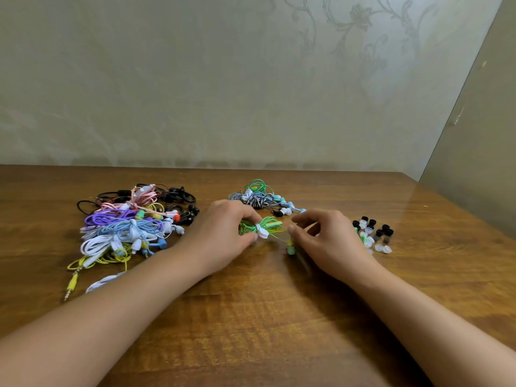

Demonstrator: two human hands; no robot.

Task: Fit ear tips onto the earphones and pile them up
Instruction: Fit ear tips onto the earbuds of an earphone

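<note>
My left hand (223, 233) grips a coiled green earphone bundle (264, 227) tied with a white band, just above the wooden table (265, 317). My right hand (324, 238) pinches the thin green cable running from that bundle; a green earbud (291, 248) hangs below its fingers. A big pile of earphones in many colours (131, 227) lies at the left. A smaller heap of bundled earphones (262, 198) sits behind my hands. Loose black, clear and green ear tips (374, 233) are scattered to the right of my right hand.
A yellow jack plug (71, 286) sticks out of the left pile toward the near edge. A patterned wall (251, 79) rises behind the table, and a plain panel (480, 135) stands at the right corner.
</note>
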